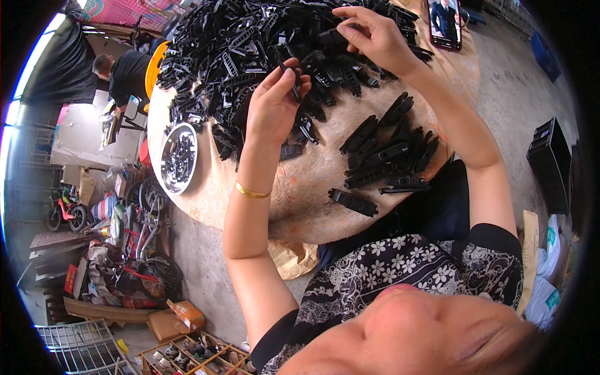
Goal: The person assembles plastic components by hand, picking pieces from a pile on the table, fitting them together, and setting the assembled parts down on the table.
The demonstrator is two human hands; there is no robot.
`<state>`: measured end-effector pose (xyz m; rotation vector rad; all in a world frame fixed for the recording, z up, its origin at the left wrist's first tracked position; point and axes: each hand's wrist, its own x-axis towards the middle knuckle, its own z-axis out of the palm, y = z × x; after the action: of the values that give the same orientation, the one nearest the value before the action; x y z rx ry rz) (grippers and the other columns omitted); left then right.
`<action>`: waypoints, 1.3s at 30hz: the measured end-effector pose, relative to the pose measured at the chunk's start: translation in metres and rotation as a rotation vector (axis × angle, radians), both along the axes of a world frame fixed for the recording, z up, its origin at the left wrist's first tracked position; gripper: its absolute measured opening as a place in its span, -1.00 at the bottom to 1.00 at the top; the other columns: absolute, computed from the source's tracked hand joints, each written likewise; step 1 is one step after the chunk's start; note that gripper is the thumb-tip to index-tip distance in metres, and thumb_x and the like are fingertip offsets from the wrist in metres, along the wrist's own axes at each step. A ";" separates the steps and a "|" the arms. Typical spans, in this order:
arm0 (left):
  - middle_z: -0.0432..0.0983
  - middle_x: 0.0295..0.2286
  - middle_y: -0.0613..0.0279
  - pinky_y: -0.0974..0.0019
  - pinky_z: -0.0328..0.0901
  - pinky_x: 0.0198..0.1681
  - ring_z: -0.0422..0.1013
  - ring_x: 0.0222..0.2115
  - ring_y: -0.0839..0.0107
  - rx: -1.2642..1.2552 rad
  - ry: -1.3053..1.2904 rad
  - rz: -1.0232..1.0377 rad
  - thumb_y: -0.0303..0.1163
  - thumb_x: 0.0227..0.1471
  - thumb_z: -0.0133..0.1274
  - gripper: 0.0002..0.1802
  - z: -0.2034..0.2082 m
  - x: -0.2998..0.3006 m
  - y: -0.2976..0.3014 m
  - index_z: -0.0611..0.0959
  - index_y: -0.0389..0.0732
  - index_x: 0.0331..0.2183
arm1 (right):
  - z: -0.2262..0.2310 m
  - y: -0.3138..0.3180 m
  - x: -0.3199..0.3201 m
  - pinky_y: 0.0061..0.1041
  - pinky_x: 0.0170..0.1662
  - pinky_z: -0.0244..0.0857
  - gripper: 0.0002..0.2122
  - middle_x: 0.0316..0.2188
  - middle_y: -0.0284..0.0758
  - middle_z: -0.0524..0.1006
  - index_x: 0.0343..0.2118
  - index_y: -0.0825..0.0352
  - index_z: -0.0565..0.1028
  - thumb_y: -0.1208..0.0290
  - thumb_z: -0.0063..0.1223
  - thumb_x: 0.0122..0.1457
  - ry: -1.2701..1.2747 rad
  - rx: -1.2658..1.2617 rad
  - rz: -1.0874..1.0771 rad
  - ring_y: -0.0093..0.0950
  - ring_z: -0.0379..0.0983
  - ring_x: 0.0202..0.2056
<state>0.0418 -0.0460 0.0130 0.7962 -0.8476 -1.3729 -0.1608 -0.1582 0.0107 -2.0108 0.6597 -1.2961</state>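
Many slim black plastic parts (pixel 250 47) lie heaped on the far half of the desk (pixel 300 203), which is covered w/ a pale patterned cloth. L hand (pixel 272 103) is at the heap's near edge, thumb and fingertips pinched round a small dark piece (pixel 295 92) (mostly hidden by the fingers, so exact shape unclear). R hand (pixel 382 47) hangs over the heap farther off, thumb and fingers bent close together; dark bits behind blend in, so can't say if it grips anything.

Nearer the body, slightly R, sits a looser group of long black parts (pixel 390 153), w/ one long black part (pixel 354 202) just apart on the near side. L edge of desk: round pale dish (pixel 164 167) of small shiny pieces (pixel 180 156). Phone (pixel 445 25) at far R.

Handling, judged by looks: prob. light, stiff, hard plastic; smooth faces may slip a bit; thin slotted sections seem likeliest to snap if twisted. Best hold = thumb + index across the solid middle of the long sides, clear of thin ends. Heaped ones overlap & may snag, so lifting straight up beats dragging.
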 end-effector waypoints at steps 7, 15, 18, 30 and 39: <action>0.49 -0.33 0.11 0.26 0.41 -0.21 0.45 -0.31 0.37 0.050 -0.003 -0.030 -0.40 0.10 -0.07 -0.71 -0.002 -0.010 0.003 0.47 -0.40 -0.18 | 0.011 0.034 0.005 -0.70 -0.35 0.34 -0.76 -0.38 -0.40 0.51 -0.15 0.38 0.45 0.50 0.05 0.09 0.115 0.113 0.491 -0.68 0.42 -0.41; 0.47 -0.27 0.09 0.28 0.41 -0.14 0.46 -0.29 0.28 0.107 -0.185 0.005 -0.34 0.15 -0.15 -0.64 0.006 -0.016 0.008 0.43 -0.47 -0.15 | 0.007 0.035 0.005 -0.65 -0.35 0.34 -0.78 -0.41 -0.31 0.53 -0.22 0.41 0.48 0.48 0.11 0.05 0.271 -0.183 0.244 -0.65 0.43 -0.41; 0.47 -0.27 0.08 0.31 0.42 -0.16 0.47 -0.31 0.28 0.074 -0.319 0.018 -0.38 0.11 -0.07 -0.62 0.009 -0.019 0.011 0.41 -0.51 -0.13 | 0.002 0.032 0.008 -0.64 -0.38 0.33 -0.79 -0.44 -0.30 0.53 -0.25 0.40 0.49 0.47 0.12 0.03 0.211 -0.210 0.226 -0.63 0.44 -0.44; 0.53 -0.49 0.01 0.47 0.30 -0.48 0.42 -0.58 0.52 -0.368 -1.262 0.262 -0.53 -0.18 0.17 -0.61 0.020 -0.032 0.021 0.55 -0.33 -0.20 | 0.010 0.023 -0.003 -0.49 -0.12 0.30 -0.53 -0.27 -0.21 0.49 -0.17 0.39 0.44 0.46 0.30 -0.23 0.408 -0.174 0.373 -0.43 0.44 -0.24; 0.56 -0.43 0.18 0.52 0.34 -0.35 0.46 -0.45 0.57 -0.376 -1.149 0.207 -0.60 -0.12 0.11 -0.64 0.016 -0.024 0.017 0.53 -0.37 -0.17 | 0.010 0.031 -0.001 -0.51 -0.18 0.33 -0.62 -0.34 -0.24 0.49 -0.23 0.41 0.45 0.50 0.26 -0.18 0.275 -0.266 0.324 -0.46 0.43 -0.28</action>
<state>0.0177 -0.0292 0.0289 1.3276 -1.7693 -0.4401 -0.1623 -0.1272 0.0206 -2.4212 0.2704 -0.9638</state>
